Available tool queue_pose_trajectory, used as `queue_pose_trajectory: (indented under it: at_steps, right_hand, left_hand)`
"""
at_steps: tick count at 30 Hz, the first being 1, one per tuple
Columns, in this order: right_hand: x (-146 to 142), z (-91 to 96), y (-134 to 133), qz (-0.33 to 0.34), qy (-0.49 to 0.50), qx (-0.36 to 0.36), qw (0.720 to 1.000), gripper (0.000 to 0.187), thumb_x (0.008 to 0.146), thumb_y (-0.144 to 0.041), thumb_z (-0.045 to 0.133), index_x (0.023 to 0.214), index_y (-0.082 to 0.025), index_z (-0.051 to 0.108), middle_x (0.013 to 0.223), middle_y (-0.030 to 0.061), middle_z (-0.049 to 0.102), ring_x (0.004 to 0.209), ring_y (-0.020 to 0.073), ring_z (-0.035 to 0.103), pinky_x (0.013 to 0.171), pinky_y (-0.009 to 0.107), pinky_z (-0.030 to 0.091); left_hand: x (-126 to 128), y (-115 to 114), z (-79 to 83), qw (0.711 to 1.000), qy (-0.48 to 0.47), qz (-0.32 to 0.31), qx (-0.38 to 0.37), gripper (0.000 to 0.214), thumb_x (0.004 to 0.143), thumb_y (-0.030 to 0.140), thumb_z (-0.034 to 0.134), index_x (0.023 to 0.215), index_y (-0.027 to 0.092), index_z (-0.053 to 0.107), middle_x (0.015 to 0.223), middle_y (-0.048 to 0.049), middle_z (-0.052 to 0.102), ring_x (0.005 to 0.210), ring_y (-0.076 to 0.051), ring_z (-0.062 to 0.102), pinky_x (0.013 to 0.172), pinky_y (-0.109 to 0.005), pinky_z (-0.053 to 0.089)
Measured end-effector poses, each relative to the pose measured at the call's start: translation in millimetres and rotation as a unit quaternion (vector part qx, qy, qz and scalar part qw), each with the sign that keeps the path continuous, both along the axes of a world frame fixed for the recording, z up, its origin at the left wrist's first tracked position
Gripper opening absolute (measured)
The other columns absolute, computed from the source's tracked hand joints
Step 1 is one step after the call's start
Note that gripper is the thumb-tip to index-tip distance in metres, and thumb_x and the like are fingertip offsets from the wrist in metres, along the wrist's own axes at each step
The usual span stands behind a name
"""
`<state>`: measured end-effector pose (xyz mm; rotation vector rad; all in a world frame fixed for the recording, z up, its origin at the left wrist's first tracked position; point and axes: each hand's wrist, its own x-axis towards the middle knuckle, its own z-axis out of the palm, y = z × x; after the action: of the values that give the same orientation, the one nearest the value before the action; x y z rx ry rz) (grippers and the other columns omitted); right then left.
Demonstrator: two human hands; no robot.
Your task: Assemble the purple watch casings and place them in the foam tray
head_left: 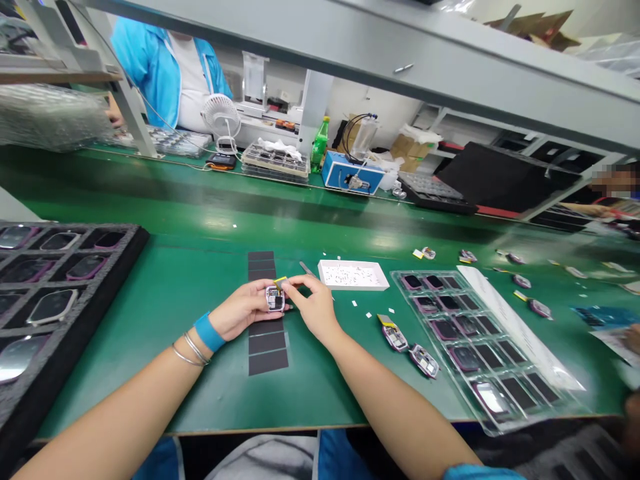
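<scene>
Between my hands, above a strip of dark rectangular pads (267, 343), is an opened smartwatch case (275, 300) with its inner parts showing. My left hand (247, 310) has its fingers closed around the case. My right hand (315, 307) pinches a small yellow-edged battery (281, 283) at the top of the case. Whether the battery is joined to the case is hidden by the fingers. Close to my right hand lie tweezers (307, 268) and a white tray (354, 275) of tiny pieces. Two more opened watch cases (395, 335) rest to the right.
A black foam tray (120, 257) with watches stands on the left. On the right is a clear plastic tray (400, 293) holding watch parts, beside a white strip (520, 327). Opened watches lie scattered farther right. A person in blue (150, 73) sits across the bench.
</scene>
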<state>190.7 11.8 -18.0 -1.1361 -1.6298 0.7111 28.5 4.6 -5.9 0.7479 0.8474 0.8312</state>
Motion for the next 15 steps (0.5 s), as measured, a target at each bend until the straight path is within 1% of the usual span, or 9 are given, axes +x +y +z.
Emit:
queue_pose_trajectory:
  at_steps: [2, 5, 7, 9, 12, 13, 15]
  right_hand:
    - [-0.6, 1.7, -0.8, -0.006, -0.019, 0.034, 0.999, 0.006, 0.080, -0.026, 0.064, 0.076, -0.022, 0.068, 0.078, -0.0012, 0.070, 0.075, 0.0161, 0.063, 0.082, 0.034, 0.047]
    - [-3.1, 2.2, -2.6, 0.009, -0.033, 0.069, 0.997, 0.005, 0.080, -0.023, 0.064, 0.078, -0.023, 0.069, 0.081, -0.0009, 0.071, 0.078, 0.0164, 0.064, 0.080, 0.033, 0.049]
    - [-4.9, 1.6, -3.9, 0.022, -0.045, 0.096, 0.994, 0.006, 0.080, -0.021, 0.064, 0.080, -0.024, 0.069, 0.082, -0.0009, 0.072, 0.079, 0.0162, 0.065, 0.084, 0.035, 0.049]
    - [-6.0, 0.6, -4.9, 0.031, -0.080, 0.148, 0.985, 0.007, 0.081, -0.020, 0.064, 0.080, -0.024, 0.069, 0.082, -0.0015, 0.072, 0.077, 0.0153, 0.065, 0.093, 0.038, 0.045]
    - [-6.0, -0.4, -5.4, 0.037, -0.178, 0.236, 0.955, 0.013, 0.084, -0.016, 0.059, 0.084, -0.024, 0.069, 0.082, -0.0015, 0.072, 0.076, 0.0146, 0.062, 0.103, 0.043, 0.036]
    - [-5.7, -0.4, -5.4, 0.040, -0.211, 0.250, 0.944, 0.015, 0.085, -0.015, 0.057, 0.086, -0.024, 0.069, 0.083, -0.0011, 0.072, 0.077, 0.0149, 0.061, 0.105, 0.045, 0.034]
    - [-4.8, 0.1, -5.3, 0.049, -0.254, 0.249, 0.933, 0.018, 0.086, -0.015, 0.056, 0.091, -0.024, 0.069, 0.088, 0.0002, 0.071, 0.081, 0.0163, 0.060, 0.107, 0.048, 0.030]
  left_hand:
    - [0.8, -0.6, -0.6, 1.000, 0.026, 0.003, 0.010, 0.038, 0.064, 0.006, 0.068, 0.100, 0.014, 0.059, 0.086, -0.0072, 0.068, 0.079, -0.019, 0.068, 0.070, -0.027, 0.056]
    - [2.5, -1.7, -1.9, 0.997, 0.072, 0.017, 0.013, 0.028, 0.068, 0.007, 0.067, 0.094, 0.012, 0.059, 0.078, -0.0068, 0.068, 0.070, -0.017, 0.068, 0.061, -0.024, 0.056]
    - [2.8, -2.0, -2.0, 0.997, 0.078, 0.027, 0.010, 0.022, 0.069, 0.008, 0.065, 0.091, 0.012, 0.061, 0.075, -0.0062, 0.067, 0.067, -0.016, 0.067, 0.059, -0.023, 0.055]
    - [2.4, -1.8, -1.4, 0.997, 0.058, 0.048, 0.001, 0.021, 0.070, 0.007, 0.063, 0.090, 0.012, 0.063, 0.074, -0.0054, 0.066, 0.065, -0.015, 0.065, 0.060, -0.024, 0.056]
    - [1.4, -0.3, -0.6, 0.996, -0.012, 0.080, -0.036, 0.027, 0.069, 0.002, 0.057, 0.094, 0.011, 0.065, 0.076, -0.0063, 0.067, 0.068, -0.014, 0.065, 0.068, -0.028, 0.057]
    - [1.0, 0.5, -0.6, 0.994, -0.039, 0.088, -0.052, 0.028, 0.069, 0.002, 0.054, 0.094, 0.009, 0.065, 0.078, -0.0075, 0.067, 0.070, -0.015, 0.065, 0.071, -0.030, 0.057]
    - [0.5, 2.1, -1.2, 0.989, -0.075, 0.104, -0.073, 0.026, 0.071, 0.004, 0.052, 0.093, 0.008, 0.066, 0.082, -0.0101, 0.068, 0.074, -0.016, 0.065, 0.075, -0.031, 0.056]
